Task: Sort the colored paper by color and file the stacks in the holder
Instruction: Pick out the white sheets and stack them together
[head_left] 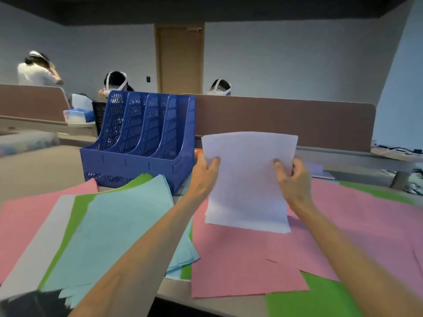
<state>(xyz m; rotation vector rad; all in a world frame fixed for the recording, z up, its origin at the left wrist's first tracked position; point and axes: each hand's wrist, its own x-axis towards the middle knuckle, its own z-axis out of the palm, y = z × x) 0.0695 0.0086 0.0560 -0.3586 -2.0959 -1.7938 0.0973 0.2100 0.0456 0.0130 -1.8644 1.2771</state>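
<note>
I hold a stack of pale lilac paper (248,179) upright above the desk. My left hand (206,172) grips its left edge and my right hand (294,177) grips its right edge, thumbs on the front. The stack's lower edge hangs just over pink sheets (240,259). A blue file holder (139,143) with several slots stands behind and to the left; no paper shows in the slots. Left of my arms lies a light blue stack (119,227) over green (75,216), grey and pink (29,216) sheets.
More pink sheets (366,216) and green sheets (315,298) cover the right side of the desk. A brown partition (286,120) runs behind the desk. A tissue box (77,115) sits at back left. Three people with headsets sit beyond the partitions.
</note>
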